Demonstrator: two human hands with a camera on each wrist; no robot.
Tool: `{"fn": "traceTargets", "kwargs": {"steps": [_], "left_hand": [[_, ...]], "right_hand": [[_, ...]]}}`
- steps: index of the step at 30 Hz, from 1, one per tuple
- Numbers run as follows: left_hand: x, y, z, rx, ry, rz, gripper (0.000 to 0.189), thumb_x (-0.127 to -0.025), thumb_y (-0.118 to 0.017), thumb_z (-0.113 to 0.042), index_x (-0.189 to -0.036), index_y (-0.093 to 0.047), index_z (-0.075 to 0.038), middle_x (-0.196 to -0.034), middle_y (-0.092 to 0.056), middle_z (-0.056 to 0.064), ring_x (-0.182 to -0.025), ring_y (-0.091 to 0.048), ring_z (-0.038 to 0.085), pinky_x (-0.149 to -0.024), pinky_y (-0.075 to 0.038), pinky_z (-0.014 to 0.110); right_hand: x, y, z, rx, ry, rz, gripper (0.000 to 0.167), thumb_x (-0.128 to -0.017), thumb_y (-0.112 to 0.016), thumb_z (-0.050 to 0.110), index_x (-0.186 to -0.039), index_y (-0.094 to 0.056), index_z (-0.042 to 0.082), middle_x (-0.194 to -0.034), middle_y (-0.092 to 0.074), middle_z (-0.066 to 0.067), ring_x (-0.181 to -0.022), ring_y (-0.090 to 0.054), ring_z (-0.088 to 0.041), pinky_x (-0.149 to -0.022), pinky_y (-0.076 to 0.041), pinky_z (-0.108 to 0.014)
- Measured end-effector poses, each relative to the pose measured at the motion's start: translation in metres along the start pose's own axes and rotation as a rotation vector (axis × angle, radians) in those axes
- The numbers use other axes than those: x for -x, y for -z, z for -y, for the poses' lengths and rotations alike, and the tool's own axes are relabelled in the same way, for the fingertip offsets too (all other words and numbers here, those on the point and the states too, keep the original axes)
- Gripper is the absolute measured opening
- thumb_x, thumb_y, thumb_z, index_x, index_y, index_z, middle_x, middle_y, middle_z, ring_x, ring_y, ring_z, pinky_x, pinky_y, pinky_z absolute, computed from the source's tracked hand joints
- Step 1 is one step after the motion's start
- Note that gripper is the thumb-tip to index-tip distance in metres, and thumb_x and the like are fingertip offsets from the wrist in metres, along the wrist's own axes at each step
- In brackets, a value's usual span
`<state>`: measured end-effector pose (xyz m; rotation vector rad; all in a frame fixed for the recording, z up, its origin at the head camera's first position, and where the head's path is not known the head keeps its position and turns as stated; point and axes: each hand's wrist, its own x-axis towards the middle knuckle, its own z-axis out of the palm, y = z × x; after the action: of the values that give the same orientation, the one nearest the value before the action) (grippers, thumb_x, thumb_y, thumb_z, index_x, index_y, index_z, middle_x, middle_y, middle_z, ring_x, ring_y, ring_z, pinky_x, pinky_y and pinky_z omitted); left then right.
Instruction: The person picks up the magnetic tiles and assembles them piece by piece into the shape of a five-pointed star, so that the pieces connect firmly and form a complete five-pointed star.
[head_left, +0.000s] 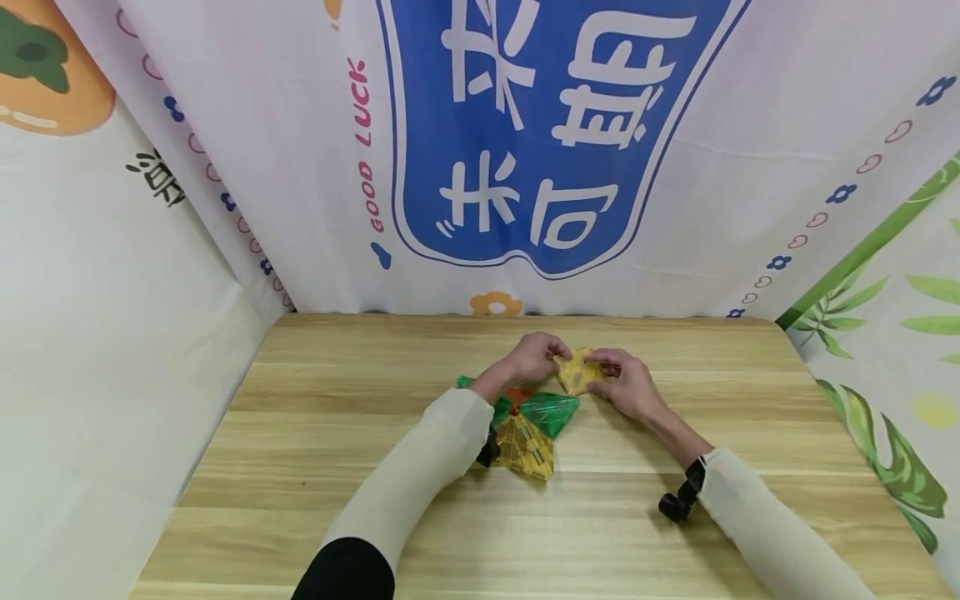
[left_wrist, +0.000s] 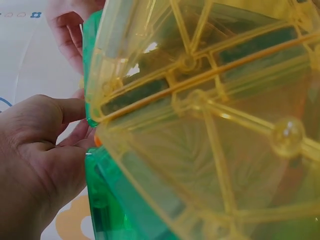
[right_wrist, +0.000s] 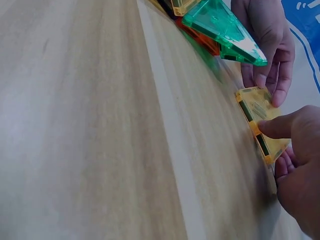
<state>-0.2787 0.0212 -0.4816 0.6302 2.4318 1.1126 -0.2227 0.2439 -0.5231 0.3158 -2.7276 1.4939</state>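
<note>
Both hands pinch a translucent yellow magnetic tile (head_left: 577,372) near the back of the table. My left hand (head_left: 534,358) has it by the left corner, while my right hand (head_left: 628,385) grips the right side. The right wrist view shows the right thumb (right_wrist: 276,127) pressing on the face of the tile (right_wrist: 260,105). Just in front, under the left forearm, stands a structure of magnetic tiles: a yellow part (head_left: 528,450) at the front, a green part (head_left: 551,410) on the right and an orange part (head_left: 519,395) behind. The forearm hides its left side.
A light wood-grain table (head_left: 337,433) carries everything. Behind it hangs a white cloth (head_left: 330,275) with a blue printed panel (head_left: 517,225), and printed cloths line both sides. In the left wrist view the yellow tiles (left_wrist: 240,130) fill much of the picture.
</note>
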Motion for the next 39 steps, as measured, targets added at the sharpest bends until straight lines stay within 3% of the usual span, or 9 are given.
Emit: {"fn": "traceTargets", "kwargs": {"steps": [6,10,16,23,26,33,39], "left_hand": [[0.005,0.004,-0.002,0.064,0.008,-0.001,0.03,-0.099,-0.063,0.008,-0.119,-0.076,-0.009,-0.13,-0.069,0.008,-0.118,-0.066,0.023,-0.094,-0.058,0.033],[0.011,0.012,-0.001,0.129,-0.01,-0.013,0.031,-0.099,-0.061,0.01,-0.12,-0.076,-0.008,-0.13,-0.069,0.008,-0.115,-0.067,0.024,-0.09,-0.06,0.034],[0.023,0.03,0.002,0.27,-0.047,-0.018,0.03,-0.099,-0.059,0.013,-0.123,-0.074,0.0,-0.133,-0.067,0.016,-0.116,-0.066,0.032,-0.099,-0.058,0.048],[0.043,0.055,0.012,0.405,-0.029,0.023,0.028,-0.099,-0.06,0.011,-0.124,-0.071,0.005,-0.133,-0.062,0.021,-0.116,-0.064,0.032,-0.106,-0.054,0.056],[0.053,0.064,0.018,0.414,-0.019,0.036,0.027,-0.098,-0.062,0.01,-0.122,-0.072,0.004,-0.129,-0.064,0.019,-0.114,-0.065,0.029,-0.105,-0.054,0.055],[0.065,0.076,0.036,0.384,0.018,0.077,0.023,-0.096,-0.067,0.006,-0.117,-0.074,-0.001,-0.119,-0.069,0.012,-0.107,-0.065,0.024,-0.095,-0.06,0.041],[0.067,0.082,0.044,0.418,0.03,0.137,0.023,-0.095,-0.065,0.011,-0.115,-0.072,0.001,-0.116,-0.07,0.012,-0.102,-0.068,0.022,-0.095,-0.06,0.045]], "right_hand": [[-0.004,0.004,-0.003,-0.099,0.026,-0.008,0.039,-0.089,-0.079,-0.009,-0.127,-0.071,-0.008,-0.145,-0.056,-0.026,-0.133,-0.057,-0.047,-0.109,-0.051,-0.053],[-0.008,0.006,0.003,-0.164,0.037,-0.005,0.039,-0.09,-0.075,-0.013,-0.128,-0.069,-0.009,-0.147,-0.056,-0.024,-0.135,-0.056,-0.044,-0.109,-0.051,-0.045],[-0.015,0.003,0.021,-0.244,0.055,-0.003,0.041,-0.09,-0.076,-0.012,-0.13,-0.068,-0.009,-0.142,-0.061,-0.026,-0.126,-0.063,-0.039,-0.1,-0.056,-0.025],[-0.019,-0.007,0.046,-0.327,0.042,0.064,0.043,-0.089,-0.078,-0.009,-0.131,-0.068,-0.007,-0.13,-0.069,-0.028,-0.118,-0.068,-0.038,-0.093,-0.059,-0.023],[-0.02,-0.013,0.054,-0.344,0.027,0.104,0.042,-0.089,-0.079,-0.007,-0.13,-0.069,-0.006,-0.129,-0.069,-0.025,-0.117,-0.069,-0.036,-0.091,-0.06,-0.025],[-0.022,-0.026,0.061,-0.365,0.024,0.186,0.039,-0.09,-0.08,-0.005,-0.128,-0.071,-0.004,-0.13,-0.07,-0.022,-0.114,-0.069,-0.031,-0.087,-0.062,-0.027],[-0.025,-0.033,0.061,-0.408,0.007,0.238,0.038,-0.089,-0.081,-0.003,-0.126,-0.071,-0.004,-0.125,-0.071,-0.022,-0.106,-0.072,-0.025,-0.084,-0.063,-0.031]]}}
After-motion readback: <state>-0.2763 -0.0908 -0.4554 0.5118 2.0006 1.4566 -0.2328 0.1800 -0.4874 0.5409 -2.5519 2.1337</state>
